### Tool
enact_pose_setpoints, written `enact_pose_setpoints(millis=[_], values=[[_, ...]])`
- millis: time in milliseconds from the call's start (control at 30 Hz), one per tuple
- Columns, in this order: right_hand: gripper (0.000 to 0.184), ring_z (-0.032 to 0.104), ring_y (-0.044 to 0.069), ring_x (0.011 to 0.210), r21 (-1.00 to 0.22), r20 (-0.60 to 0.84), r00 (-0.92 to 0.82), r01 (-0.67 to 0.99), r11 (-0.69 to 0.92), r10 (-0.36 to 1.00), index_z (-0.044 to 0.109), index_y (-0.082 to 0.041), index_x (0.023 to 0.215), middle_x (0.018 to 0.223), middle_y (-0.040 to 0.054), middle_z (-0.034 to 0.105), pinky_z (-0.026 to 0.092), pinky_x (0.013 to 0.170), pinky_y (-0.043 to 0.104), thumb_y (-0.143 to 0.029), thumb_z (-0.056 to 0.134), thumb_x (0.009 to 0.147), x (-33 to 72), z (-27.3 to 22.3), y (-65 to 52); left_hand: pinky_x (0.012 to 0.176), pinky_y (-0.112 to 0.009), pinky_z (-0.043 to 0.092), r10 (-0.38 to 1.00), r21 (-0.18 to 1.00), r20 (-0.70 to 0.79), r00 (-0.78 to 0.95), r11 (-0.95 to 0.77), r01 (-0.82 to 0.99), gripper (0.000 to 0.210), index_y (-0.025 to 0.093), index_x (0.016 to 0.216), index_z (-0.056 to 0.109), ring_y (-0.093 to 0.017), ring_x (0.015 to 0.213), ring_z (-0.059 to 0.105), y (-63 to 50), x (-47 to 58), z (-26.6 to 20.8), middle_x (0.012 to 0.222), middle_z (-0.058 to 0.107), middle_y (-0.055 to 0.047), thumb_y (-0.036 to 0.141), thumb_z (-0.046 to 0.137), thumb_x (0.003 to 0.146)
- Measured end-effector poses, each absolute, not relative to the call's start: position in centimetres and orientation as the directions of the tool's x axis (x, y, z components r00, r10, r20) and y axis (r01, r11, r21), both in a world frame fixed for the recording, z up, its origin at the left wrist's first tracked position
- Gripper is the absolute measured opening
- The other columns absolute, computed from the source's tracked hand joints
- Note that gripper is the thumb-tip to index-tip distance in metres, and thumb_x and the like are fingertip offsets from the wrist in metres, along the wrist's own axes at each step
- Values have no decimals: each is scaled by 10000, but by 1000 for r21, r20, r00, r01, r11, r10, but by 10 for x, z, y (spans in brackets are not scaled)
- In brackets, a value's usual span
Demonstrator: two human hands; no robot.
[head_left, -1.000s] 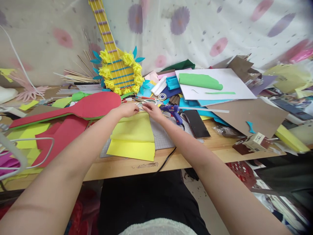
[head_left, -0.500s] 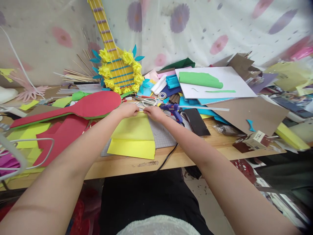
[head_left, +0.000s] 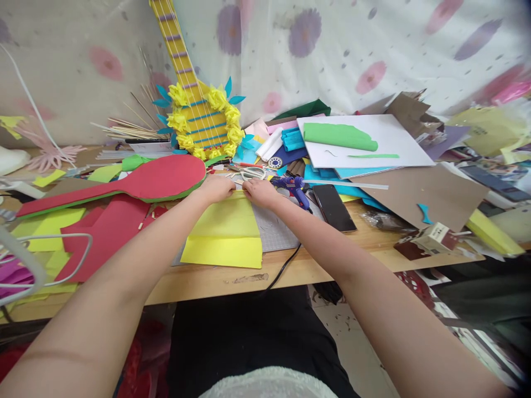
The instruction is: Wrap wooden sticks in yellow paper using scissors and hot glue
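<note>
Both hands pinch the far edge of a yellow sheet [head_left: 226, 218], thin and slightly see-through, that looks like crepe paper. My left hand [head_left: 217, 188] is closed on that edge at the left, and my right hand [head_left: 260, 192] is closed on it close by at the right. A brighter yellow sheet [head_left: 222, 252] lies beneath and shows along the near side. Under both is a grey cutting mat [head_left: 277, 232]. Just beyond my hands rest white-handled scissors [head_left: 253, 173]. A blue glue gun [head_left: 293, 188] with a long clear stick lies right of my right hand.
Left lies a red guitar-shaped cutout [head_left: 166, 177]. A yellow guitar model [head_left: 205, 124] with paper flowers stands at the back. A phone [head_left: 334, 207], a white board [head_left: 365, 157] with green paper, brown cardboard [head_left: 431, 193] and a small box [head_left: 429, 241] fill the right. A black cable [head_left: 284, 268] crosses the front edge.
Hardly anything differs. My hands stay at the sheet's far edge, with only a slight shift of the fingers and of the view.
</note>
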State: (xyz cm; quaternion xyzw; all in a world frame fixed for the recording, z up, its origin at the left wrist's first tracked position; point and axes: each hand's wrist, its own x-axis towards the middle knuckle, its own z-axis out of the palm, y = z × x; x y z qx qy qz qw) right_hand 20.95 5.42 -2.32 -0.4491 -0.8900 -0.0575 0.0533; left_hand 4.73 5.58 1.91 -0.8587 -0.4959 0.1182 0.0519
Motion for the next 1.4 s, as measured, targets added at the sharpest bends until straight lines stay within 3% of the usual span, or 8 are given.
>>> enact_pose_setpoints(millis=[267,533,733,900,1067,1267,1400], values=[[305,497,222,1039,-41,211,-577,801,597,789,560,-173,1112,1090,100,598,375,762,285,-294,436,861,210,-25,55,697,-335,435,866,-149,-89,492,-500,853,267,224,885,641,-246,844,613,57,44,14,931,667,-71,282,400,785],[267,569,200,901,-39,155,-556,822,567,817,609,-140,985,975,125,647,359,703,276,-244,385,882,200,-18,54,728,-324,436,875,-118,-66,479,-484,867,236,211,902,620,-236,877,603,56,44,14,971,656,-68,266,424,782],[194,580,197,889,-112,175,-525,830,547,833,621,-189,933,959,73,661,371,673,262,-253,475,822,197,-21,57,724,-303,438,886,-88,-94,454,-462,882,193,212,905,591,-224,889,596,52,42,16,971,652,-54,266,469,766],[174,592,179,836,-258,174,-462,831,493,870,638,-219,903,918,22,677,364,641,244,-269,540,769,195,-27,63,688,-290,433,903,-61,-131,410,-420,905,190,214,905,589,-225,886,598,55,41,16,971,659,-51,292,517,748],[158,577,145,766,-444,169,-413,779,443,895,668,-207,853,826,3,679,353,626,221,-292,581,751,197,-28,67,656,-248,422,906,40,-154,395,-394,918,207,236,891,617,-191,880,596,66,34,16,954,674,-11,326,575,709],[152,547,124,698,-533,143,-380,748,395,914,684,-175,824,758,5,661,347,619,210,-260,592,738,200,-27,65,710,-179,415,810,220,-236,536,-493,842,344,232,1002,642,-130,878,589,84,22,24,997,674,15,402,522,728],[144,543,121,685,-546,148,-372,742,390,916,686,-173,810,744,2,655,345,612,211,-252,597,728,200,-25,65,701,-167,406,770,176,-326,548,-520,836,287,260,946,678,-114,829,593,88,21,35,946,689,41,305,493,732]])
